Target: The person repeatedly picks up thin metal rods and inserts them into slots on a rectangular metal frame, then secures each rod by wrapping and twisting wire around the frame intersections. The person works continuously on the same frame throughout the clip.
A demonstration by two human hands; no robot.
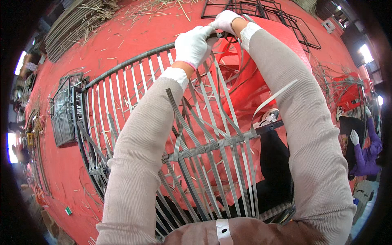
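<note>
A dark metal furniture frame, its far rail [134, 60] wrapped in grey strip, stands before me with many flat grey strips [126, 87] strung across it. At the far rail, my left hand [192, 45] in a white glove is curled closed over the rail. Touching its fingertips is my gloved right hand [224, 21], also closed; whatever its fingers pinch is hidden. A wrapped crossbar [208, 148] runs through the middle, with loose strip ends [175, 104] sticking up from it. One pale strip [273, 97] curves up beside my right forearm.
Red plastic sheeting [245, 73] and tangled strips lie beyond the frame. Black metal frames [281, 20] rest at the far right, a bundle of strips [77, 28] at the far left. A dark slatted panel [65, 110] lies left. Another person in purple [367, 143] works at right.
</note>
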